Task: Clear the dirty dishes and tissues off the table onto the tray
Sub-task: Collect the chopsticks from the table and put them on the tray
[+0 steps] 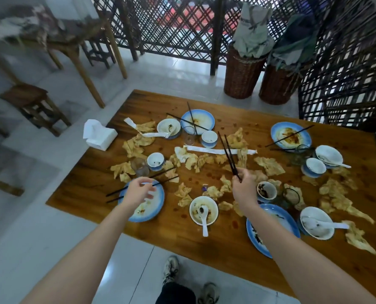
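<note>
My right grip [244,189] pinches a pair of black chopsticks [227,152] by their lower ends, the tips slanting up and away over the middle of the surface [204,255]. My left grip [138,191] hovers over a blue-rimmed plate [158,207] at the near left corner, fingers loosely curled beside a second pair of chopsticks [163,175] lying across the plate's far rim; whether they touch it I cannot tell. The clearing looks barely begun: no tray is in view, and blue-and-white plates, small bowls, a bowl with a white spoon [192,207], clear glasses and more chopsticks sit spread across the wood. Crumpled tissues [268,165], stained yellow-brown as if with oil, lie scattered between the dishes from end to end, with long white paper strips [217,150] among them. Reddish sauce spots fleck the bare boards. Nearly everything seems left to gather.
</note>
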The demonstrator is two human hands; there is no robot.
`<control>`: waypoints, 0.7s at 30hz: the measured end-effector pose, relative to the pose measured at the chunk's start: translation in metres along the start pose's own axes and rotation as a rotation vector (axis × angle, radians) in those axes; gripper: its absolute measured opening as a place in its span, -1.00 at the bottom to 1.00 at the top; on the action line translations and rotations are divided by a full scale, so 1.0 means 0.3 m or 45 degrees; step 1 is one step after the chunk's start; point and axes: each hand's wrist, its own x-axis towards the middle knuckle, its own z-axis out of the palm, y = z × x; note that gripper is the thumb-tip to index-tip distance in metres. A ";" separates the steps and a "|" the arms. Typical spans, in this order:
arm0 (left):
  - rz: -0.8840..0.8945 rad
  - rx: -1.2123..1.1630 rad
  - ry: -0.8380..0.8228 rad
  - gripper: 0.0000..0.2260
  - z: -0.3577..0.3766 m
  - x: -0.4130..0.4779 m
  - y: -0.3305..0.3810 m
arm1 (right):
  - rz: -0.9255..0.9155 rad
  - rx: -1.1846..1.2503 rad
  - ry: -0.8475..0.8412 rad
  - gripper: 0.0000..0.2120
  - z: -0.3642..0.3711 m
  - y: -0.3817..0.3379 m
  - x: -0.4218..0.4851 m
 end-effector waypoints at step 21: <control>0.465 1.242 -0.091 -0.63 -0.115 0.330 -0.203 | 0.099 -0.027 -0.090 -0.94 0.282 -0.037 0.048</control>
